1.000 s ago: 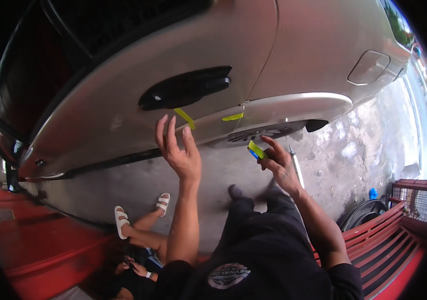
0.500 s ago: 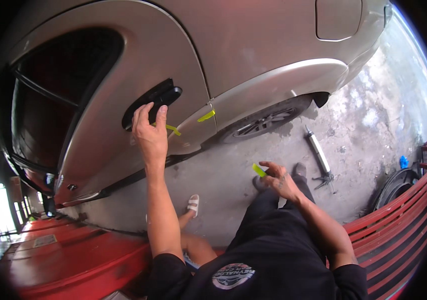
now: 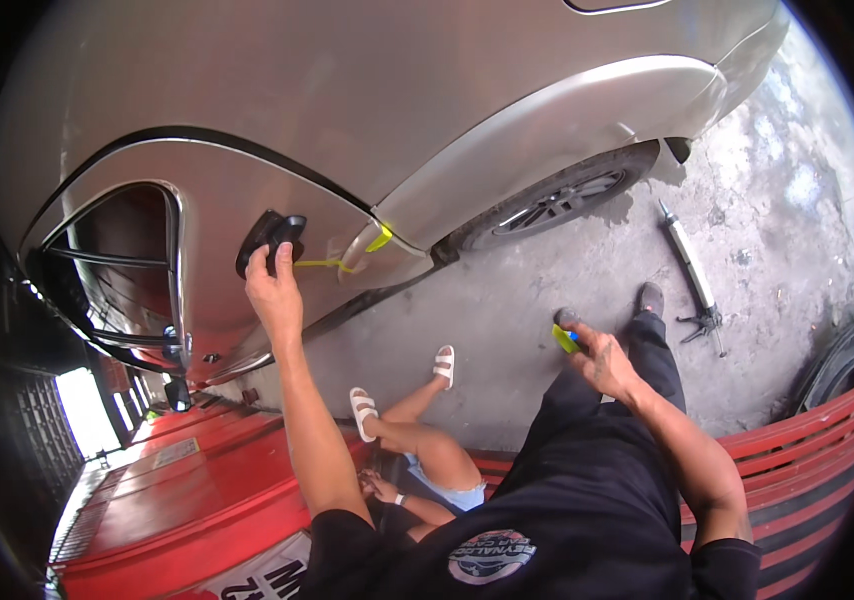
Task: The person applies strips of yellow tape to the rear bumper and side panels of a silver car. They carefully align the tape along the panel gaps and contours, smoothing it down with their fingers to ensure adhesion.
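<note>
Working two-handed beside a car [image 3: 277, 80]. Left hand [image 3: 274, 297] is at the black door handle [image 3: 267, 228] on the door [image 3: 219, 213], fingers and thumb bent over its lower end; can't tell if they've closed round it. Right hand [image 3: 602, 365] is pinching a yellow-green piece [image 3: 562, 338] with a bit of blue [image 3: 574, 336] beside it, out over the floor, well apart from the door.

To do this well, my view: load the handle with the finger pads, not the nails — spare the paint. Hold the right hand clear so the pinched piece touches nothing. Mind the thin yellow-green strip [image 3: 322, 263] near the left fingertips; a dragging thumb could lift it. Same for the yellow-green patch [image 3: 379, 238] at the door's rear corner. Dark seam round the door looks wide; can't tell shut from ajar. Bare legs and white sandals of a seated person [image 3: 437, 465] are near — watch the clearance.

Containers: caulking gun [image 3: 688, 262] lies on the floor right of the feet, pale barrel, fill not visible. Black round object [image 3: 835, 372] by the red bench [image 3: 797, 450] — can't tell if it holds anything.
</note>
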A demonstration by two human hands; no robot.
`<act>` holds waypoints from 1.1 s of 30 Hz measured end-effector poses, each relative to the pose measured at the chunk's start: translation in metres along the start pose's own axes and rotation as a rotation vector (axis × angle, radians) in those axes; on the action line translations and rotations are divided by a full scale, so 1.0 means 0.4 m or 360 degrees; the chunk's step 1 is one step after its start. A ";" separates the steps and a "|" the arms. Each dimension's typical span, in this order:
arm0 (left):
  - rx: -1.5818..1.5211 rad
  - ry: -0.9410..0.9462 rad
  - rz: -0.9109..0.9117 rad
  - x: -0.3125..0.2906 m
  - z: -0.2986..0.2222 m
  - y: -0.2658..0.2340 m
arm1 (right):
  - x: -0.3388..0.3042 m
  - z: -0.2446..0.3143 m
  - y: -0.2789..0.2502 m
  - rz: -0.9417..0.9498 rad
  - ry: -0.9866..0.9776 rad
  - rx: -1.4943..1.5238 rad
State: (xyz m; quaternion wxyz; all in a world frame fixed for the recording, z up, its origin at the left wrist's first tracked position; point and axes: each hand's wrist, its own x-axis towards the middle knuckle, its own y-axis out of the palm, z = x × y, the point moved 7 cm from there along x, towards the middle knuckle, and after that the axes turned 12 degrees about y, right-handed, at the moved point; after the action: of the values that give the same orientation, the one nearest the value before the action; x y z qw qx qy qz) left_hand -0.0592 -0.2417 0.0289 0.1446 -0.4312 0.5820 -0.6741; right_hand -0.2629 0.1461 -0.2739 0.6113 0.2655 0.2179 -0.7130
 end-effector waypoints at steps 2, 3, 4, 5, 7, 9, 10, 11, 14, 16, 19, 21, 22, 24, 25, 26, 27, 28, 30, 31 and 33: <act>-0.0049 -0.0053 0.0003 0.003 -0.005 0.001 | 0.006 -0.010 -0.018 0.0006 -0.0023 0.0013; -0.0013 -0.0034 -0.0011 0.000 -0.002 -0.003 | 0.004 -0.010 -0.023 0.0021 -0.0040 0.0008; 0.0022 -0.0016 -0.0023 -0.009 0.009 -0.005 | -0.002 -0.010 -0.027 0.0036 -0.0056 0.0003; 0.0054 0.0011 -0.0038 -0.007 0.002 -0.010 | -0.003 -0.007 -0.030 0.0045 -0.0074 0.0003; -0.0021 -0.0071 0.0005 -0.011 -0.003 -0.010 | -0.001 -0.016 -0.037 0.0057 -0.0060 0.0108; -0.0111 -0.0129 0.0042 -0.010 -0.005 -0.013 | 0.004 -0.024 -0.037 0.0073 -0.0051 0.0163; -0.0168 -0.0148 0.0065 -0.009 0.000 -0.008 | 0.005 -0.032 -0.038 0.0081 -0.0041 0.0166; -0.0219 -0.0178 0.0072 -0.014 0.009 -0.012 | 0.010 -0.029 -0.039 0.0098 -0.0041 0.0154; -0.0239 -0.0076 0.0090 -0.012 0.008 -0.005 | 0.014 -0.027 -0.045 0.0148 0.0023 0.0058; -0.0210 -0.0045 0.0105 -0.008 0.006 -0.007 | 0.020 -0.051 -0.046 0.0070 -0.0075 0.0016; -0.0137 0.0070 0.0083 -0.005 -0.010 -0.027 | 0.024 -0.066 -0.071 0.0073 -0.0103 -0.0067; -0.0020 0.0137 0.0012 -0.012 -0.043 -0.061 | 0.022 -0.098 -0.087 0.0101 -0.0066 -0.0007; -0.0011 0.0104 -0.0081 -0.026 -0.052 -0.079 | 0.014 -0.099 -0.103 0.0098 -0.0091 -0.0010; -0.0007 0.0045 -0.0276 -0.064 -0.056 -0.105 | -0.005 -0.099 -0.143 0.0060 -0.0046 0.0052; -0.0089 0.0029 -0.0380 -0.095 -0.045 -0.115 | -0.007 -0.132 -0.162 0.0000 -0.0077 0.0064; -0.0218 -0.0145 -0.0416 -0.149 -0.019 -0.105 | -0.011 -0.130 -0.179 -0.0015 -0.0034 -0.0015; -0.0353 -0.0321 -0.0449 -0.219 -0.001 -0.081 | -0.016 -0.123 -0.199 -0.0031 0.0016 -0.0097; -0.0599 -0.0492 -0.0489 -0.290 -0.001 -0.042 | -0.024 -0.123 -0.216 -0.0045 0.0073 -0.0179; -0.0678 -0.0663 -0.0343 -0.435 -0.007 0.064 | -0.003 -0.194 -0.247 -0.0159 0.0076 -0.0199; -0.0676 -0.0765 -0.0168 -0.496 -0.018 0.131 | 0.003 -0.226 -0.269 -0.0125 -0.0009 -0.0110; -0.0990 -0.0884 -0.0142 -0.623 -0.034 0.290 | -0.004 -0.189 -0.285 -0.0221 0.0043 -0.0335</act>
State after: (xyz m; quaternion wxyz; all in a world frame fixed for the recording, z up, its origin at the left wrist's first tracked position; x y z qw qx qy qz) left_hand 0.0411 -0.0915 -0.1788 0.1295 -0.6444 0.6775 -0.3301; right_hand -0.3666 0.2133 -0.3321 0.5820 0.1938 0.3177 -0.7231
